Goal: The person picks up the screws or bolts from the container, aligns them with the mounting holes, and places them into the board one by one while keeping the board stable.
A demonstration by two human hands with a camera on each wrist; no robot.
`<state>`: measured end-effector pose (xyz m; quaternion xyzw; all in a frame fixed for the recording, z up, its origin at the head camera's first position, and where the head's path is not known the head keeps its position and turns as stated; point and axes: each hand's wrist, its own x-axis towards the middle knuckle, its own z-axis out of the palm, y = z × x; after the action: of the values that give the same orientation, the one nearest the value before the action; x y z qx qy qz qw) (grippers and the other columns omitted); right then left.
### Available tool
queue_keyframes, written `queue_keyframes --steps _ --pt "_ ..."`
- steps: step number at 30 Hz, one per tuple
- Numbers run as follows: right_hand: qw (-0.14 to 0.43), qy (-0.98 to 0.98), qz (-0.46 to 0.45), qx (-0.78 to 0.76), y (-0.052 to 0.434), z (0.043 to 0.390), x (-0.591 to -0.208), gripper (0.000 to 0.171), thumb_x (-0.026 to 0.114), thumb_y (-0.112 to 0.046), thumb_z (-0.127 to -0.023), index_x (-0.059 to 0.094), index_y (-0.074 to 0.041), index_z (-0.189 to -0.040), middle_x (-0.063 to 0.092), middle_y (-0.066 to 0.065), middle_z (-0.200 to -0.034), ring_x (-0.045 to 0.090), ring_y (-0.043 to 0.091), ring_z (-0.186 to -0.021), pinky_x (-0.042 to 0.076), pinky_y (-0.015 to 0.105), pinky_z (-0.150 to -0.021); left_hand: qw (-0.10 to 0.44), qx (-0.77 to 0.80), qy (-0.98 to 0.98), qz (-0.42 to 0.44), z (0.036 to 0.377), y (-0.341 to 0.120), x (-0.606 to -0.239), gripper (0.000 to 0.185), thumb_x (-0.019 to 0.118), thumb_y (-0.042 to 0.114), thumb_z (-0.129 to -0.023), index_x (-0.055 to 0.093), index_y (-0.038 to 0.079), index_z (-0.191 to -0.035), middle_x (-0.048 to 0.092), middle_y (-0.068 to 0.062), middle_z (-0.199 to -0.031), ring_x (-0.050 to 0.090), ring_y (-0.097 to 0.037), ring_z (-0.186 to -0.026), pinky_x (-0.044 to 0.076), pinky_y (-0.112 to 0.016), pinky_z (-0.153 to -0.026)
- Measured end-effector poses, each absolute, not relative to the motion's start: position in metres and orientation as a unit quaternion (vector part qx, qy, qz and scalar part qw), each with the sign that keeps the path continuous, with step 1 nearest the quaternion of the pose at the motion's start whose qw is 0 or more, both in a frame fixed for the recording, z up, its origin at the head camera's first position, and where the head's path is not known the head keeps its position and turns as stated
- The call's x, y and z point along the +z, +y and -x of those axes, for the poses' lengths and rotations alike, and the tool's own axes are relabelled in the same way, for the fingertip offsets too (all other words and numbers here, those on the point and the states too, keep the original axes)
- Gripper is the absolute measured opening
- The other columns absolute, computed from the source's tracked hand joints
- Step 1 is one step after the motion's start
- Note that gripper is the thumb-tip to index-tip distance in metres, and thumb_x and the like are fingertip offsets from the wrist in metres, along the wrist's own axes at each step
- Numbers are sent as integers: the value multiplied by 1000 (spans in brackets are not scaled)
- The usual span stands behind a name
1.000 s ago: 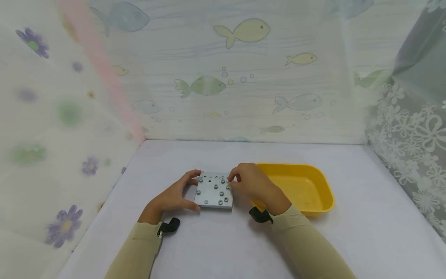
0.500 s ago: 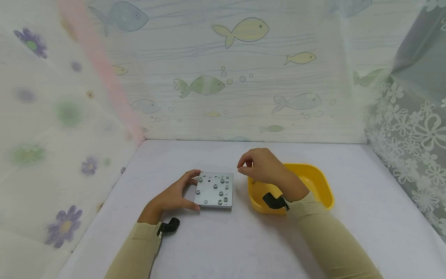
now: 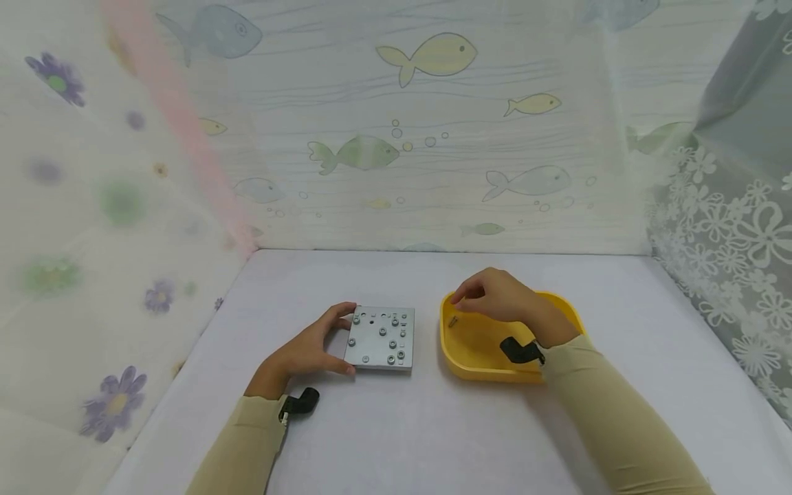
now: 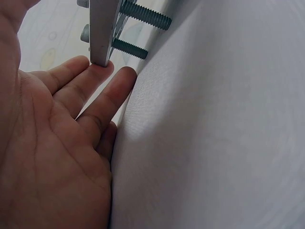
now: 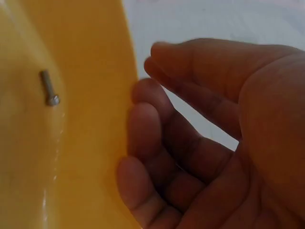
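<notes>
My left hand (image 3: 303,349) grips the left side of a silver metal plate (image 3: 370,350), thumb at its near corner and fingers at its far one. Several socket-head screws (image 3: 382,332) sit in holes across the plate. From the left wrist, threaded screw shanks (image 4: 145,15) stick out beneath the plate, and fingertips touch its edge. Over the yellow tray (image 3: 460,368) hovers my right hand (image 3: 498,295), fingers loosely bent, nothing visible between thumb and forefinger. Below those fingertips a single small screw (image 5: 49,89) lies in the tray.
A white cloth covers the table (image 3: 383,426). Fish-printed fabric (image 3: 396,192) hangs behind it, with flowered fabric (image 3: 117,289) along the left and a lace-patterned sheet (image 3: 736,275) on the right. A black wrist camera (image 3: 520,349) juts out under the right wrist.
My right hand has left the plate's right edge and moved right over the yellow tray, uncovering the screw inside. The tray's left part shows more now. My left hand keeps its hold on the plate.
</notes>
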<state>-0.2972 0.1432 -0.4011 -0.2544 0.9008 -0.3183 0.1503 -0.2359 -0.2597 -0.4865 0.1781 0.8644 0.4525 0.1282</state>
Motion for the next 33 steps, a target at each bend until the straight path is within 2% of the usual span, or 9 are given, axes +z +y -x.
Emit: queue_keyframes --steps 5,9,22,29,33 --pt "208 890 251 -318 148 302 -410 22 74 -25 -95 80 -19 -116 76 -4 -103 63 17 -94 52 34 -85 131 456 862 -176 236 -260 -486 125 102 39 -58 29 33 -160 59 1 -142 38 -25 -147 11 -61 -127" --pt "225 895 252 -291 148 306 -418 21 74 -23 -95 80 -20 -115 74 -4 -99 60 18 -92 51 32 -82 132 458 862 -172 235 -259 -485 123 102 38 -58 30 36 -158 59 0 -141 38 -25 -146 11 -61 -127" --pt "189 921 255 -228 135 308 -430 17 75 -15 -93 80 -18 -108 69 -1 -92 59 16 -81 52 29 -71 130 457 863 -172 235 -261 -487 121 101 35 -59 30 40 -157 60 1 -139 38 -23 -146 11 -59 -127" --pt "173 935 252 -177 129 308 -434 12 73 -18 -93 81 -21 -102 70 -4 -96 58 17 -84 50 31 -77 132 459 862 -170 236 -262 -489 121 101 38 -59 31 41 -157 60 1 -138 37 -23 -146 10 -62 -126" --pt "159 946 242 -147 129 307 -435 11 75 -21 -91 81 -23 -100 71 -6 -95 60 16 -84 52 32 -76 136 460 862 -168 235 -261 -488 121 101 39 -59 30 42 -157 60 2 -139 37 -23 -147 10 -62 -126"
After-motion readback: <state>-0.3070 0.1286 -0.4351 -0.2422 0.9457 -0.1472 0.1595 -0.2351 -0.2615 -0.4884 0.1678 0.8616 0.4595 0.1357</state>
